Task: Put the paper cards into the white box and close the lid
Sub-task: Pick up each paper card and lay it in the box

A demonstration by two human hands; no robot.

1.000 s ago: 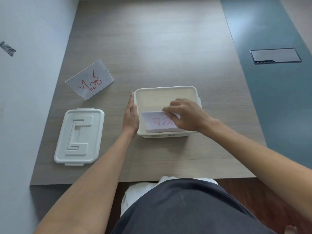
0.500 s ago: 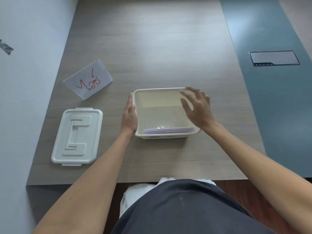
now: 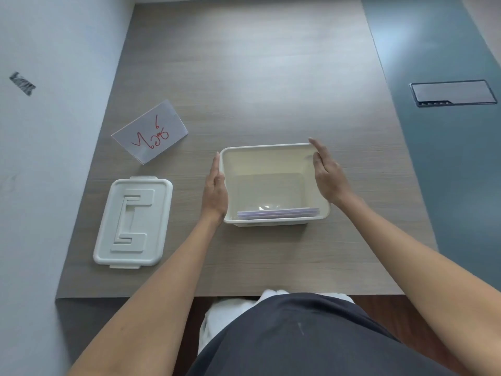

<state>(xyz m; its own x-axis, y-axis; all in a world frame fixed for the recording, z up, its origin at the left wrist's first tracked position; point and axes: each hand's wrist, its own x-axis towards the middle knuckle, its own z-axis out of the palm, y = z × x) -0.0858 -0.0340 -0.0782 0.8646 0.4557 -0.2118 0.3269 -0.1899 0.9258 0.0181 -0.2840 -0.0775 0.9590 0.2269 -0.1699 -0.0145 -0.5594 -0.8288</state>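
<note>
Office-like room: wood-grain desk [image 3: 257, 77], blue carpet floor [image 3: 433, 50] with recessed floor socket box [image 3: 452, 92], pale wall [image 3: 54, 50].

Smooth plastic box [image 3: 273, 158] (faintly glossy); matt wood-grain table [image 3: 257, 77].
</note>
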